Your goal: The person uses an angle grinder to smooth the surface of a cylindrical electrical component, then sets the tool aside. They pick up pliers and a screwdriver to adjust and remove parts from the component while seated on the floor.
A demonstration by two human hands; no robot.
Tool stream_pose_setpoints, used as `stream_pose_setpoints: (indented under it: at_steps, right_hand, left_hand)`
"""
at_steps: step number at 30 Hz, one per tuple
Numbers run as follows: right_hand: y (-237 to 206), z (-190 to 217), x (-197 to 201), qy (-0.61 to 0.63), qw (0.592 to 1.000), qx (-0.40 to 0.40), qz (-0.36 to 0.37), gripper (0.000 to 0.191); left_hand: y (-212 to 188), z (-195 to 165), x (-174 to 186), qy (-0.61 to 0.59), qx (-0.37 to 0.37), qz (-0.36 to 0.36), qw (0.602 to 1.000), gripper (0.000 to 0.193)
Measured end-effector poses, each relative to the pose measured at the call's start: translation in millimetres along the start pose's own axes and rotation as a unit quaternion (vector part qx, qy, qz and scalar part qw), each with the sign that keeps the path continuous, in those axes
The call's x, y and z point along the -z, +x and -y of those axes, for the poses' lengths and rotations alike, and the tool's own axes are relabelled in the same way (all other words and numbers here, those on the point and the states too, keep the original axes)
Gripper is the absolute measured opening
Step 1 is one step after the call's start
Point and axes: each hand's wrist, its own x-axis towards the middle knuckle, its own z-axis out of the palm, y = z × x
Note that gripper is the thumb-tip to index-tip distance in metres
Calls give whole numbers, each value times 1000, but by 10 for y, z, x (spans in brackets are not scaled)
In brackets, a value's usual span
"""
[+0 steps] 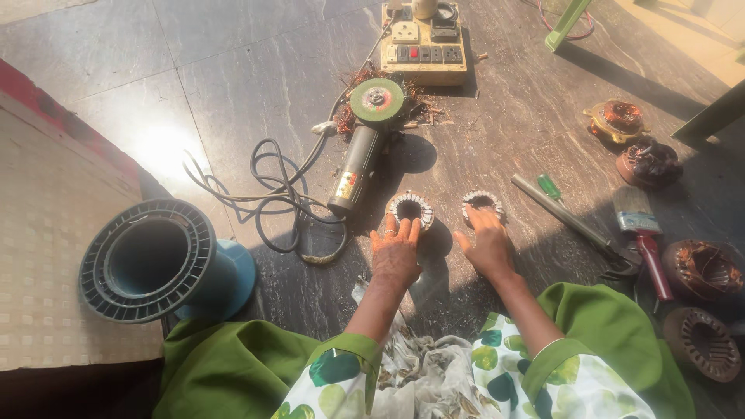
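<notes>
Both hands are down flat on the dark stone floor (256, 70), fingers spread, not gripping anything. Left hand (396, 252) has its fingertips touching the near rim of a small metal ring (410, 208) with slotted teeth round the inside; right hand (487, 247) touches a second ring (482, 203) just to the right. Both rings lie flat, holes pointing straight up, so no real long axis. Just left, an angle grinder (358, 159) lies with its green disc at the far end. A ribbed blue plastic spool (159, 260) sits on its side, far left.
</notes>
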Motion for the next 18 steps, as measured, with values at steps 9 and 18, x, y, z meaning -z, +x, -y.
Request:
stream_pose_setpoints:
  at_steps: [9, 18]
  right_hand:
    - [-34, 270, 90, 22, 992, 33, 118, 63]
    - [6, 188, 75, -17, 971, 18, 236, 82]
  left_hand:
    - [-60, -43, -91, -79, 28, -64, 994, 95]
    - [-40, -83, 6, -11, 57, 14, 998, 108]
